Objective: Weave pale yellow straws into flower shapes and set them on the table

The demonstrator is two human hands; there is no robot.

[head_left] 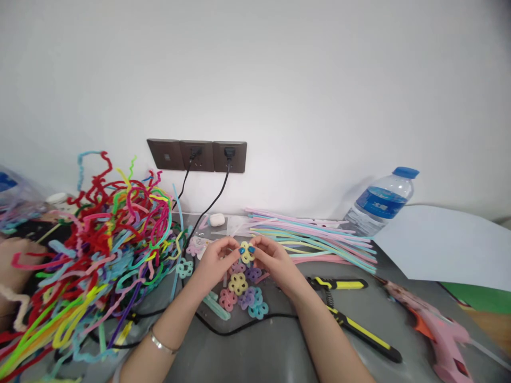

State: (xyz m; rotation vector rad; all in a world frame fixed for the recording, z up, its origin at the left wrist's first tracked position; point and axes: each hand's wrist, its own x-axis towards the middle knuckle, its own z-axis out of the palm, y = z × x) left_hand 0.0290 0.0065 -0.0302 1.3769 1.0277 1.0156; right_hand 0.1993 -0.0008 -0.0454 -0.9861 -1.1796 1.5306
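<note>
I have a labelled plastic bottle [381, 202] at the right by the wall, blue cap on, clear inside; I can't tell its fill level. Around my hands lie straight pastel pipe cleaners [319, 242], a colourful tangle [115, 234] at left, pliers [355, 311] and a pink glue gun [435, 330]. My left hand [219, 263] and right hand [277, 260], fingers curled nearly closed, pinch a yellow pipe-cleaner flower [246, 252] between them, just above the finished-looking flowers [243, 292].
</note>
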